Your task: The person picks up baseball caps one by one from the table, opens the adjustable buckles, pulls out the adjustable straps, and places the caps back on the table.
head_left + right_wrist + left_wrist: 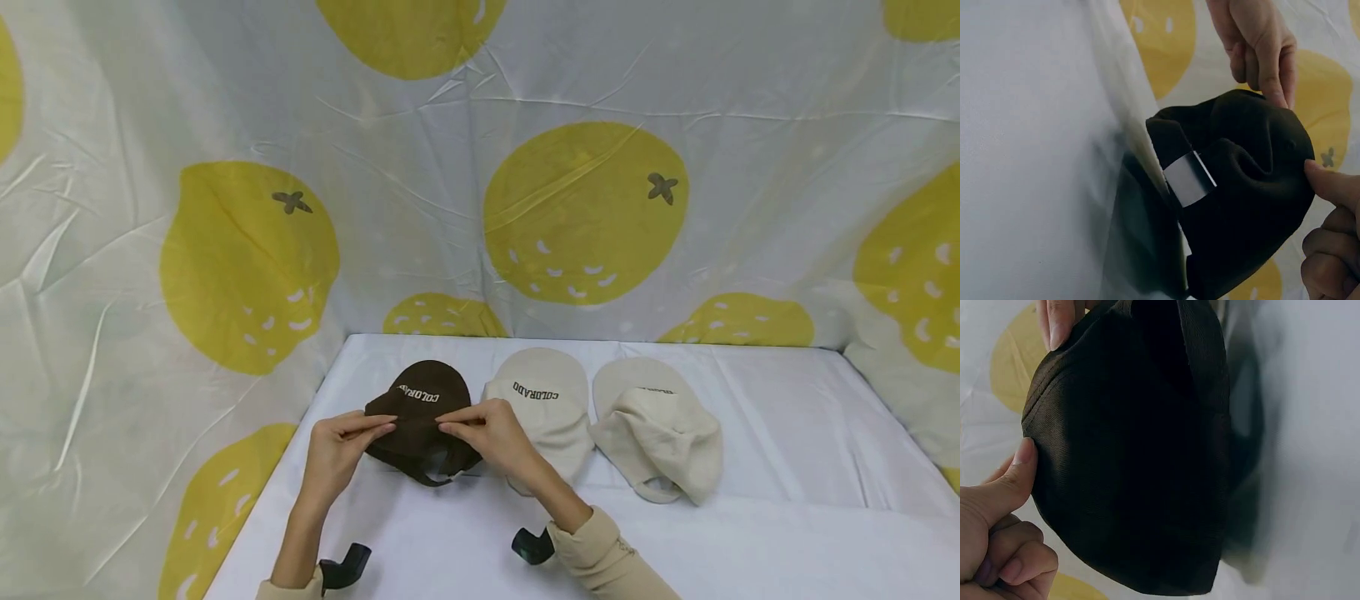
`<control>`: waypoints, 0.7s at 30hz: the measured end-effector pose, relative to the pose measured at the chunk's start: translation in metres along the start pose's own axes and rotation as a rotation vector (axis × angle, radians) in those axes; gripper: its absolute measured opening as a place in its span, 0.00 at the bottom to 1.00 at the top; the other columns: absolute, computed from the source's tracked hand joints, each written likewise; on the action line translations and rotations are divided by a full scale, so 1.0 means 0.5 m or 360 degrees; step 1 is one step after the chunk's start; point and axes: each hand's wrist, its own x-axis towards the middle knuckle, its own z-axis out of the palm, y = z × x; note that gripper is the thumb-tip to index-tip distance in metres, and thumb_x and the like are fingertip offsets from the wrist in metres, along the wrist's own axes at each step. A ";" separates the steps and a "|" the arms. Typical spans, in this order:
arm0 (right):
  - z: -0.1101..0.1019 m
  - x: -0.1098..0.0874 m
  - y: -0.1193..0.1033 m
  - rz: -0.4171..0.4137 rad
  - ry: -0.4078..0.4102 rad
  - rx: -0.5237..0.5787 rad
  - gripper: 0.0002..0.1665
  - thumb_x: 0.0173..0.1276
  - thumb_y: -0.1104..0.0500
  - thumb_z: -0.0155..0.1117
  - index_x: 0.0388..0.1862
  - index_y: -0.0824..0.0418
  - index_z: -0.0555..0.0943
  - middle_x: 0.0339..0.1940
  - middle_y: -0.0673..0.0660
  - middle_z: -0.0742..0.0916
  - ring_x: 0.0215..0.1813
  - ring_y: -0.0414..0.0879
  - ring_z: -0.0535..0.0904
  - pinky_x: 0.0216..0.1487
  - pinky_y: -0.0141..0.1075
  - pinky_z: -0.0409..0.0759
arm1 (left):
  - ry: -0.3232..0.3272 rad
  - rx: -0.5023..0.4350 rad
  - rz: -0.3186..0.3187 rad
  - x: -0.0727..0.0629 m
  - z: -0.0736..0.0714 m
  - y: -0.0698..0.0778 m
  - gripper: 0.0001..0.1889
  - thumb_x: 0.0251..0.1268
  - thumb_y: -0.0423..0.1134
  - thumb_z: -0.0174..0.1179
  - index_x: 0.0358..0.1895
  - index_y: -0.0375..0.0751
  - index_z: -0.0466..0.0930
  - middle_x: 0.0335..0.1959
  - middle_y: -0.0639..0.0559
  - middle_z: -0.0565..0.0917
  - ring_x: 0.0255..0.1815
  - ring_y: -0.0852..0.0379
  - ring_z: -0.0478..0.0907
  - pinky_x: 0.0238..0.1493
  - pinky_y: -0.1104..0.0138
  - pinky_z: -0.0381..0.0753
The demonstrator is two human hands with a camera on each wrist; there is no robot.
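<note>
Holding a dark cap (416, 435) at the table's 9 o'clock side, the left hand (334, 450) pinches the crown from 9 o'clock and the right hand (501, 435) from 3 o'clock. Thumb and fingers grip the cloth on each side, probably because a single pinch would let the soft crown sag. The brim (444, 375) points to 12 o'clock and the back strap (429, 482) to 6, which seems to leave the crown within easy reach. Just beside it, at 3 o'clock, lies a first pale cap (540, 417), facing likewise, perhaps for a tidy row. Farther toward 3, a second pale cap (663, 437) slumps over most of its lettering, likely for want of support. White cloth covers the table (765, 542); lemon-print cloth (420, 225) hangs behind at 12 o'clock, presumably as a backdrop.
</note>
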 end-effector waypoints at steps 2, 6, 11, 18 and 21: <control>-0.011 -0.004 -0.007 0.0002 0.0004 0.0056 0.08 0.68 0.57 0.74 0.44 0.57 0.93 0.41 0.53 0.94 0.40 0.32 0.86 0.39 0.24 0.82 | -0.0018 -0.0037 0.0043 0.003 0.001 0.015 0.07 0.56 0.23 0.73 0.37 0.35 0.93 0.22 0.43 0.84 0.21 0.70 0.60 0.17 0.67 0.58; -0.027 -0.012 -0.021 -0.0024 0.0005 0.0165 0.09 0.68 0.57 0.75 0.44 0.57 0.93 0.41 0.55 0.94 0.42 0.35 0.88 0.43 0.26 0.84 | -0.0024 -0.0087 0.0091 0.007 0.003 0.041 0.07 0.57 0.23 0.73 0.38 0.33 0.93 0.21 0.43 0.82 0.22 0.69 0.62 0.18 0.67 0.59; -0.040 -0.023 -0.035 -0.0085 -0.0013 0.0268 0.10 0.69 0.59 0.74 0.46 0.61 0.92 0.44 0.59 0.93 0.47 0.38 0.89 0.47 0.30 0.86 | -0.0005 -0.0108 0.0159 0.008 0.005 0.065 0.08 0.56 0.21 0.72 0.39 0.32 0.93 0.19 0.44 0.79 0.22 0.67 0.64 0.19 0.69 0.61; -0.056 -0.037 -0.056 -0.0055 0.0004 0.0355 0.10 0.69 0.60 0.73 0.47 0.59 0.92 0.44 0.57 0.93 0.49 0.40 0.90 0.50 0.32 0.87 | -0.0026 -0.0138 0.0227 0.007 0.007 0.092 0.09 0.56 0.20 0.72 0.39 0.32 0.93 0.19 0.48 0.78 0.20 0.66 0.64 0.19 0.69 0.61; -0.061 -0.042 -0.066 -0.0093 0.0017 0.0368 0.10 0.69 0.60 0.74 0.47 0.60 0.92 0.43 0.58 0.93 0.48 0.41 0.90 0.49 0.32 0.87 | -0.0026 -0.0144 0.0272 0.007 0.008 0.103 0.09 0.55 0.19 0.71 0.38 0.31 0.92 0.18 0.47 0.77 0.19 0.65 0.63 0.19 0.69 0.61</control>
